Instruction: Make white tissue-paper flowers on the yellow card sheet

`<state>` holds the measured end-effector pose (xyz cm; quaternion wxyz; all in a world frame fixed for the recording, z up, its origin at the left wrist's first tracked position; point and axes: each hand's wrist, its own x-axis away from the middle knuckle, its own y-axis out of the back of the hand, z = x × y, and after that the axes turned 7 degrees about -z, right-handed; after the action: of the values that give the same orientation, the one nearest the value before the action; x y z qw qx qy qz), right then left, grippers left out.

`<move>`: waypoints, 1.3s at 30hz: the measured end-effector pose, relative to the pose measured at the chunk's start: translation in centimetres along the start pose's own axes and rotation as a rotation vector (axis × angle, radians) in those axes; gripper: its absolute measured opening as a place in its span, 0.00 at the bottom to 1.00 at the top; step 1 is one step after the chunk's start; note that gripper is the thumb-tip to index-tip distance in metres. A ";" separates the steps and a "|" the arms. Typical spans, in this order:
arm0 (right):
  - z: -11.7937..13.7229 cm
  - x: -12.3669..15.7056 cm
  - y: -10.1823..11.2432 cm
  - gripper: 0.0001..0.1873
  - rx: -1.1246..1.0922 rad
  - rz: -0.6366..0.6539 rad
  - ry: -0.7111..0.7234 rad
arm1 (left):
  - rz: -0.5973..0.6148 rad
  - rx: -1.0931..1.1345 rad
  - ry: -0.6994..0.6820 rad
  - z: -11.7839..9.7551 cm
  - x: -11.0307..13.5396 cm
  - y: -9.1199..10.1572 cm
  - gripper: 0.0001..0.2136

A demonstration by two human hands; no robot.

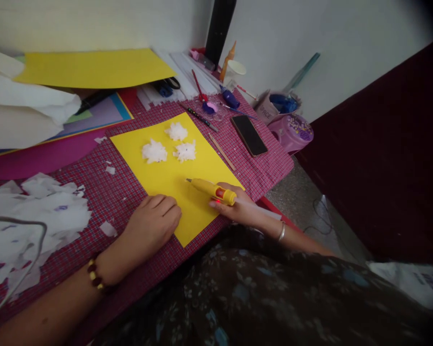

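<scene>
A yellow sheet of paper (202,173) lies on the checked tablecloth, bearing three crumpled white paper tufts, one of them the upper tuft (176,131). My right hand (234,204) is wrapped round a yellow glue gun (211,190), its nozzle pointing left above the sheet. A small red light glows on the gun, and a pale glue stick (261,210) sticks out of its back. Curled in a loose fist, my left hand (157,218) rests at the near left edge of the sheet. Its fingertips are hidden, and no object shows in it.
Torn white paper (50,211) is heaped at the left, crossed by a grey cord (39,245). A phone (248,135), a wooden stick (222,151) and a purple paint bottle (230,96) lie beyond the sheet. Coloured papers (104,113) are stacked at the back left.
</scene>
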<state>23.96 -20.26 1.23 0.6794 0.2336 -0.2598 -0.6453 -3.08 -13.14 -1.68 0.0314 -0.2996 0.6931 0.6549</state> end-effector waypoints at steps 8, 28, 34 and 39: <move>-0.5 -0.6 -0.2 0.12 -0.047 0.025 0.021 | -0.012 -0.005 -0.003 -0.2 -0.1 -0.1 0.08; -0.7 -1.6 0.0 0.14 -0.037 0.035 0.033 | 0.019 -0.021 0.021 0.0 -0.3 0.0 0.11; -1.3 -1.9 0.2 0.15 -0.050 0.035 0.055 | 0.005 -0.012 0.020 0.0 0.2 -0.3 0.13; -1.8 -2.3 0.3 0.13 -0.070 0.065 0.060 | 0.003 0.057 0.033 0.1 0.4 -0.2 0.13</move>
<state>25.31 -17.98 -0.09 0.7154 0.2203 -0.2238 -0.6242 -3.36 -13.24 -2.09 0.0275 -0.3082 0.7124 0.6299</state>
